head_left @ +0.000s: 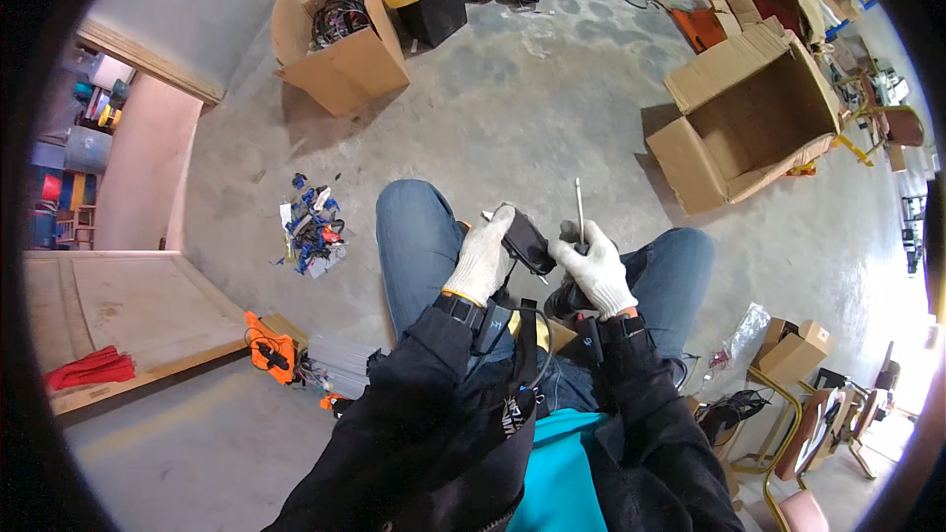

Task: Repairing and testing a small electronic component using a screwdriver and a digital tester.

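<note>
My left hand point(483, 258), in a white knit glove, is closed around a dark, boxy plastic part point(529, 242) above my lap. A thin light-coloured tip pokes out beside its fingers. In my right hand point(601, 271), also gloved, is a screwdriver point(579, 195) with its metal shaft pointing up and away from me. The screwdriver's tip is apart from the dark part. The right fingertips are close to the part's right side; whether they touch it I cannot tell. The grip of the screwdriver is mostly hidden by the fingers.
On the floor to the left lies a heap of small blue, red and white scraps point(315, 232). Ahead stand a cardboard box of cables point(345, 64) and a yellow-topped black bin point(434, 15). An open cardboard box point(705, 163) is at right. A wooden table point(168, 300) with red cloth is at left.
</note>
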`<state>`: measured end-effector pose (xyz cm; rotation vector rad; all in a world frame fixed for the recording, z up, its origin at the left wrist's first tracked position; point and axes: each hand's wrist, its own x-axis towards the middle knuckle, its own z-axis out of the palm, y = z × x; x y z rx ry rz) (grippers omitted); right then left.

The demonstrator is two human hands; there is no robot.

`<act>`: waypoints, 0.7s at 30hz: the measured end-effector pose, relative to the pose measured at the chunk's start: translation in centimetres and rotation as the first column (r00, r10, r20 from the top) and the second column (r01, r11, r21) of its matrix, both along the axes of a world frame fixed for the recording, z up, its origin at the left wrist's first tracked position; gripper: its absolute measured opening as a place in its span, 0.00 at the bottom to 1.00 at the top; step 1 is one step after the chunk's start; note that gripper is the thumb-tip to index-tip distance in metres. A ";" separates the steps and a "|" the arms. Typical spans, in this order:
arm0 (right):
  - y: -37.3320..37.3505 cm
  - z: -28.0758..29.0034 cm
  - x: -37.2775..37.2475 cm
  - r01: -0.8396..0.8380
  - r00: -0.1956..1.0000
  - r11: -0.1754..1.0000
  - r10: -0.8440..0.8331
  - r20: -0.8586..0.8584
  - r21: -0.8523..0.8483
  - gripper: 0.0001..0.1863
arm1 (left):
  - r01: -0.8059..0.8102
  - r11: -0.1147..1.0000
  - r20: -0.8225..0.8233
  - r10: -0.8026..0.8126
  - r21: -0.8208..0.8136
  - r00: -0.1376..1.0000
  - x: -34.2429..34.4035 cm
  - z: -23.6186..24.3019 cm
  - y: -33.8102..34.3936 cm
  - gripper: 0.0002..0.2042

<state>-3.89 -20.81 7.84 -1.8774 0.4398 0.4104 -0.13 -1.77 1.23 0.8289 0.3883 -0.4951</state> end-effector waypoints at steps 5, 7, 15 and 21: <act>-0.1 -1.4 -0.4 -0.234 0.965 0.962 0.247 0.089 -0.137 0.38 | -0.064 0.998 -0.099 0.066 0.025 0.993 -0.2 -0.1 -0.1 0.16; 0.0 -2.3 -0.7 -0.301 0.935 0.933 0.329 0.135 -0.197 0.39 | -0.052 0.995 -0.068 0.058 0.081 0.996 -0.4 -0.6 0.2 0.15; 1.3 -3.1 -1.1 -0.356 0.895 0.880 0.417 0.156 -0.314 0.39 | -0.072 0.996 -0.188 0.060 -0.060 0.980 -0.9 -0.5 0.1 0.16; 1.3 -1.6 -0.3 -0.387 0.914 0.890 0.405 0.029 -0.239 0.37 | -0.057 0.959 -0.198 0.001 -0.276 0.980 -0.5 -0.8 0.6 0.22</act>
